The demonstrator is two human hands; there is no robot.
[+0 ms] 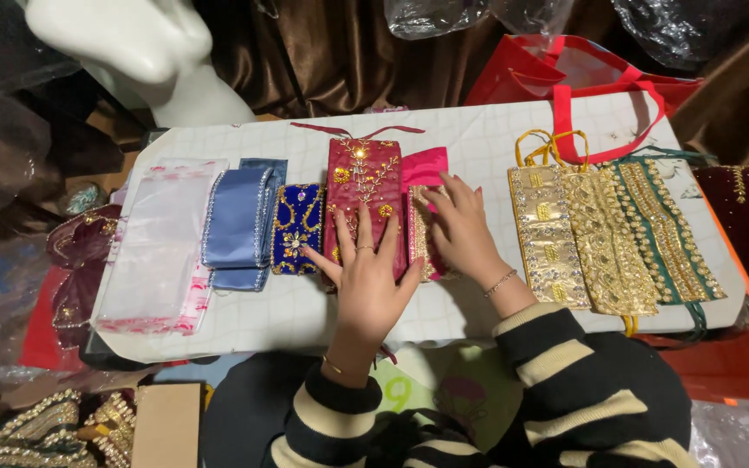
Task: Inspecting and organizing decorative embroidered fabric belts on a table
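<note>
- Currently the left hand (366, 282) lies flat and open, fingers spread, palm down on the lower end of a maroon embroidered pouch (363, 186); it grips nothing, only presses.
- That maroon pouch sits near the middle of the white quilted board (478, 130), lengthwise from the far edge toward the near edge, with thin maroon ties at its far end and gold flower work down its face.
- Beside it, the right hand (461, 230) rests open too, fingers slightly bent, on a gold-patterned pouch (422, 247) that peeks out just right of the maroon one; a bright pink pouch (426, 166) lies under or behind that, toward the far edge.
- Just left of the maroon pouch, touching it, is a royal blue pouch with gold embroidery (296, 227).
- Further left lie pale blue satin pouches (237, 217) edged with small stones, then clear plastic sleeves with pink edges (159, 247) near the board's left edge.
- Toward the right edge, well apart from the hands, a row of three overlapping pouches: pale gold (546, 234), deeper gold (604, 247), and green with gold trim (669, 225).
- At the far right corner a red fabric bag (582, 74) lies partly on the board.
- Both wrists wear thin bracelets; the sleeves are striped black and cream.
</note>
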